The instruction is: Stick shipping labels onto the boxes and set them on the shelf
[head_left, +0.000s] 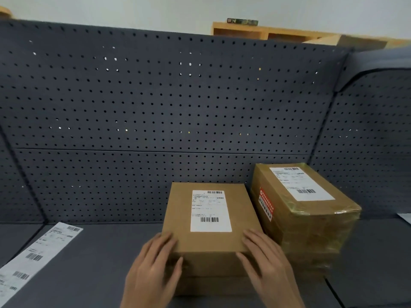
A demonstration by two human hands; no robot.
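Observation:
A plain brown box sits on the dark shelf surface, with a white shipping label stuck on its top. My left hand rests on the box's near left corner, fingers straight over the top edge. My right hand lies on the near right corner the same way. Just to the right, close beside it, stands a taller box wrapped in shiny tape, with its own white label and a red sticker on its side.
A strip of unused shipping labels lies on the shelf at the left. A dark pegboard wall closes off the back and the right side. Wooden shelving shows above it. Something white peeks in at the right edge.

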